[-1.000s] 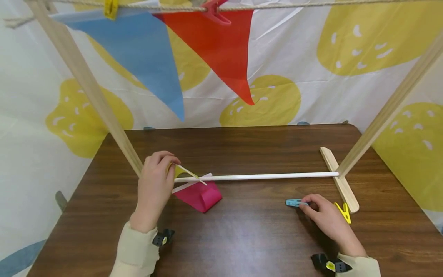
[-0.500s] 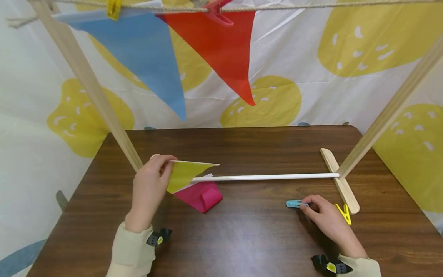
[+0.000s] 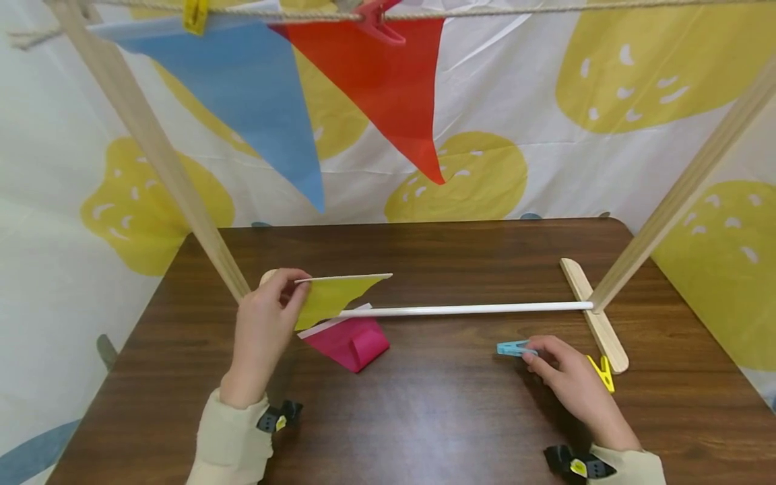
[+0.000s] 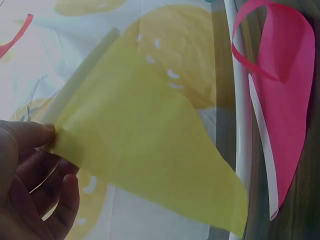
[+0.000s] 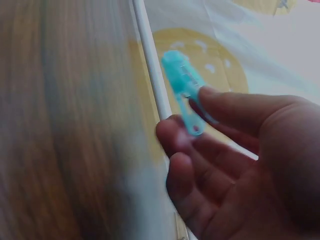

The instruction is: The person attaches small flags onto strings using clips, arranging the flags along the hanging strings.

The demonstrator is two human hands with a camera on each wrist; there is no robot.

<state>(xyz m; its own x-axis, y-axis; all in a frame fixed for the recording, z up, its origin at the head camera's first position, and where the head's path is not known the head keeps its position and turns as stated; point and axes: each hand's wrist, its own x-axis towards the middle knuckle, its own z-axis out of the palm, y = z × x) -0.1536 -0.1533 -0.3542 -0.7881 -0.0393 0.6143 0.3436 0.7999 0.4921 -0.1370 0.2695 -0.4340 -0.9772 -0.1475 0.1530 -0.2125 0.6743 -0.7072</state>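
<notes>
Head view: yellow pennant (image 3: 327,301) is extending to 2 o'clock of the left hand (image 3: 262,337), above the left part of the white rod (image 3: 467,310). Left thumb and fingers are pinching one end of its white edge, gap down to cloth thickness. Pink pennant (image 3: 339,342) is lying at 3 o'clock on the worktop (image 3: 436,417), part curled over. Blue clothespin (image 3: 510,348) is sitting at 10 o'clock of the right hand (image 3: 572,385), held by one end in the fingertips, the other pointing to 9. Yellow clothespin (image 3: 606,377) is showing at 2 o'clock, partly hidden by that hand. Up top, blue pennant (image 3: 248,87) and red pennant (image 3: 388,81) are hanging from the rope (image 3: 545,9).

Left wrist view: thumb is pressing the pennant's corner; white edge is running to 1 o'clock, tip drooping to 4. Other fingers are curling loosely below. Pink one is lying at 2 o'clock, beyond the rod.

Right wrist view: clothespin is at 11 o'clock of the hand. Thumb is touching one leg, fingers slightly apart around the handle end; can't tell which finger is backing the other leg.
</notes>
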